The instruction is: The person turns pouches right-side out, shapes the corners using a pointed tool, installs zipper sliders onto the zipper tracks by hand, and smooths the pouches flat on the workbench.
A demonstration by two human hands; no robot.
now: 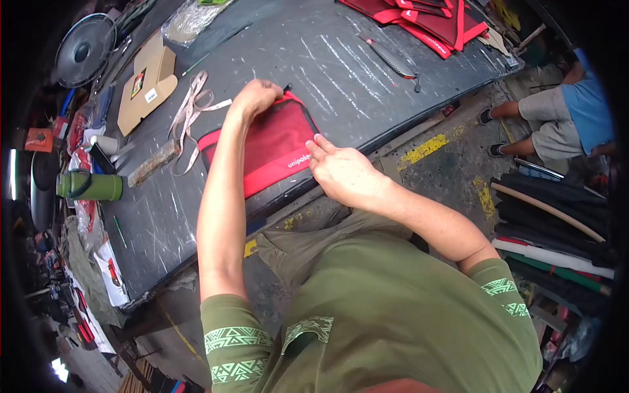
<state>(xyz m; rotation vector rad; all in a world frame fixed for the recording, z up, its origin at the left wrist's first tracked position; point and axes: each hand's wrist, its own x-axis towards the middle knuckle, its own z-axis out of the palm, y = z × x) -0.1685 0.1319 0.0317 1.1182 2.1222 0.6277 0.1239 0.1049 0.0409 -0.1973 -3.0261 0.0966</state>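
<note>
Well, both hands sit at one end of the red pouch

So the red pouch (pixel 285 134) lies flat on the dark table (pixel 295 46), mostly off to the left of the right hand (pixel 344 171) and on the near side of the left hand (pixel 262 98). Its long axis runs slantwise, roughly along the table's near edge, away to the left from the right fingertips. The left hand is the nearer one to the far edge, curled over it just beside the dark zip pull (pixel 287 88); I can't tell from here whether those fingers pinch anything. The right hand is nearer the printed lettering, its fingers fairly straight and touching the side edge, though whether the thumb grips underneath is hidden from me.

What stands in the way is the left forearm (pixel 223 183), which crosses over the pouch and hides part of its left half. Left of that arm, a tape measure (pixel 190 111) snakes about, one end just beside the wrist, with a rough cylindrical piece (pixel 155 162) and a green bottle (pixel 105 187) farther out. Beyond the left hand, to the right, lie a knife (pixel 393 62) and a pile of red pouches (pixel 426 19); past the right hand, somebody in a blue shirt (pixel 586 105) is well apart
</note>
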